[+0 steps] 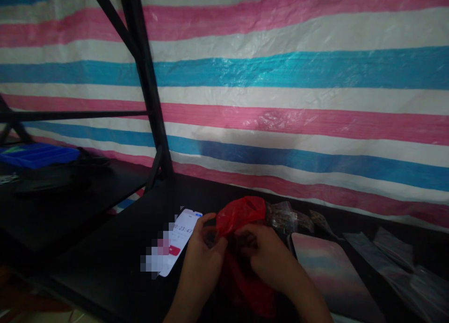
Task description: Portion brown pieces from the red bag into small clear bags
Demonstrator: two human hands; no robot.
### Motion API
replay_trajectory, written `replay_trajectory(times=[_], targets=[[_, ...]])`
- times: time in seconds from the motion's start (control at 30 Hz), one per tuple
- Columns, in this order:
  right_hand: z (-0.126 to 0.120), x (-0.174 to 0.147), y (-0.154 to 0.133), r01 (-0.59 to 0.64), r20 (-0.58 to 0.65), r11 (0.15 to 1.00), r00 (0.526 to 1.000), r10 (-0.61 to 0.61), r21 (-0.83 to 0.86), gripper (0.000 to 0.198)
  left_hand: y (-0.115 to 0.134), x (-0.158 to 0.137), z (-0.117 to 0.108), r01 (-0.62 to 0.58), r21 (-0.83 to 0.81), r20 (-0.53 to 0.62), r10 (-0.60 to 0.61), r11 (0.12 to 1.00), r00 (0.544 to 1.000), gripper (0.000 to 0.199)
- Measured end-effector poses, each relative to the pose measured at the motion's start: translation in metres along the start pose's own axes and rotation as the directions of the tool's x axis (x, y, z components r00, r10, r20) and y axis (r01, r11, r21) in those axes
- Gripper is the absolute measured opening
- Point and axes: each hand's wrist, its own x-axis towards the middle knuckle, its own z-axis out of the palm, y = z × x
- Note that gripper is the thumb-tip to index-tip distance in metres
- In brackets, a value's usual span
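Observation:
A thin red plastic bag point(242, 213) lies crumpled on the black table, and its lower part hangs down toward me between my forearms. My left hand point(206, 255) pinches the bag's edge between thumb and fingers on its left side. On the other side, my right hand point(261, 253) has curled fingers gathered at the bag's folds; the fingertips are in shadow. What the bag holds, if anything, cannot be made out. Just left of my left hand lies a lit phone point(180, 248) showing running time digits and a red button.
Small clear bags with brown contents point(286, 218) sit behind my right hand. A flat glossy tablet-like panel point(326, 267) lies to the right, then several flat clear bags point(396, 262). A black metal post point(149, 94) rises at left, near a blue tray point(42, 154). A striped tarp point(298, 70) hangs behind.

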Motion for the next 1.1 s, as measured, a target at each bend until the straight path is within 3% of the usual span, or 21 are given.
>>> replay_trajectory(times=[0.1, 0.3, 0.53, 0.67, 0.8, 0.93, 1.1], targets=[[0.0, 0.001, 0.003, 0.006, 0.016, 0.996, 1.0, -0.007, 0.088, 0.051, 0.001, -0.001, 0.002, -0.001, -0.016, 0.044, 0.001, 1.0, 0.999, 0.056], [-0.02, -0.004, 0.009, -0.026, -0.027, 0.989, 0.999, 0.03, 0.144, 0.039, 0.0, -0.001, 0.004, -0.083, -0.023, 0.01, 0.084, 0.996, 0.996, 0.064], [-0.034, -0.018, -0.02, 0.043, 0.05, 0.953, 0.997, -0.061, 0.3, 0.032, -0.005, -0.009, 0.011, -0.178, 0.094, 0.072, 0.172, 0.98, 0.983, 0.058], [-0.024, -0.017, -0.032, 0.059, -0.071, 0.992, 0.996, -0.051, 0.111, 0.038, -0.006, -0.012, 0.013, -0.185, 0.137, 0.107, 0.172, 0.973, 0.979, 0.055], [-0.011, -0.012, -0.036, 0.153, -0.142, 0.978, 0.975, -0.173, -0.141, 0.045, -0.004, -0.013, 0.015, -0.201, 0.158, 0.113, 0.184, 0.967, 0.976, 0.061], [-0.003, -0.009, -0.036, 0.252, -0.093, 0.951, 0.958, -0.272, -0.178, 0.052, -0.007, -0.011, 0.015, -0.232, 0.185, 0.086, 0.22, 0.955, 0.972, 0.066], [-0.002, -0.009, -0.038, 0.254, -0.117, 0.944, 0.952, -0.282, -0.212, 0.049, -0.013, -0.009, 0.013, -0.367, 0.234, 0.04, 0.368, 0.9, 0.929, 0.057]])
